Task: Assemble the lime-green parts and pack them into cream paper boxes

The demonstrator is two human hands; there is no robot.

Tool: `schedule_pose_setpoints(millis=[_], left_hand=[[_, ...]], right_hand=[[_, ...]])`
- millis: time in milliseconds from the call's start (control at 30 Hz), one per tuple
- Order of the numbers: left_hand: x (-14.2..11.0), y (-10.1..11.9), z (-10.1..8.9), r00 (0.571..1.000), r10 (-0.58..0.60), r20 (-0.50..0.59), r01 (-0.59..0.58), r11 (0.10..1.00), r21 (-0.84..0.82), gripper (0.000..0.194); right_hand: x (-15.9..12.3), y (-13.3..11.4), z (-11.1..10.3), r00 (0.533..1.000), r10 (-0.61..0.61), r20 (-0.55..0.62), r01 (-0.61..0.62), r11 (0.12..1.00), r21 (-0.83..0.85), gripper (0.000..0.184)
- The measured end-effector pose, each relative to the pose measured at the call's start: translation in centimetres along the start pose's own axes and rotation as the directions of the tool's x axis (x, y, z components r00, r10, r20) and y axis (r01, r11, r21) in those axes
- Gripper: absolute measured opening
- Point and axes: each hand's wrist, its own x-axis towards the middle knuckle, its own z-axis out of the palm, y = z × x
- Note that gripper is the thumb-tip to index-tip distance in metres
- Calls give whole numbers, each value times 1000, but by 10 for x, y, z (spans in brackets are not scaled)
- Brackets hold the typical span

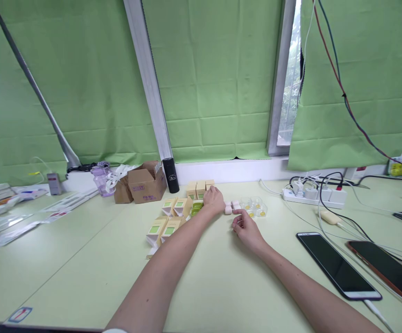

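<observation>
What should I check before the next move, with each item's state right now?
1. Left hand has a firm hold: cannot tell; its fingertips are hidden.
2. Right hand off the pink pieces: cannot tell; its fingertips are very near them.
3. Left forearm off the front boxes: cannot tell; it overlaps them in this view.
4. Clear cups apart from the power strip: ok; a gap shows.
5. Right hand away from the nearest phone: ok; tabletop shows between them.
</observation>
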Motion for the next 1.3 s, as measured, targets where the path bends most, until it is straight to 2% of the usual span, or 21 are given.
schedule_pose_setpoints(millis=[467, 767, 867, 967, 1033, 1100, 1167, 1233, 1300], left_hand=[[5, -1, 2, 999, -26, 23, 25, 999, 35, 69], [-3, 0, -8, 1000, -31, 5, 31, 999, 19, 74], [-20, 2, -14, 1000, 0, -16, 0, 1000, 5, 71], [-48, 0, -20, 997, 65, -46, -66, 998, -11, 48], [-70, -5, -24, 983, 141, -121, -144, 989, -17, 39], [-91, -13, -27, 974, 183, -135, -187, 982, -15, 32], [-108, -23, -30, 978, 189, -88, -189, 982, 4, 26], [-120, -33, -33, 988, 154, 7, -154, 988, 21, 23], [-127, -43, -34, 992, 118, 52, -119, 993, 26, 23]], right_hand=[[1, 1, 0, 1000, -9, 9, 9, 1000, 7, 41], [1, -1, 0, 1000, -19, 13, 19, 1000, -17, 40], [0, -2, 1, 1000, -24, 13, 24, 999, -24, 40], [-1, -3, 1, 999, -41, 22, 42, 998, -41, 40], [-2, -4, 1, 998, -51, 36, 53, 996, -69, 40], [-3, -6, 1, 997, -55, 56, 60, 993, -103, 39], [-4, -8, 2, 995, -57, 77, 67, 988, -137, 36], [-6, -10, 2, 993, -64, 96, 80, 981, -175, 34], [-8, -13, 3, 991, -73, 111, 97, 969, -227, 32]])
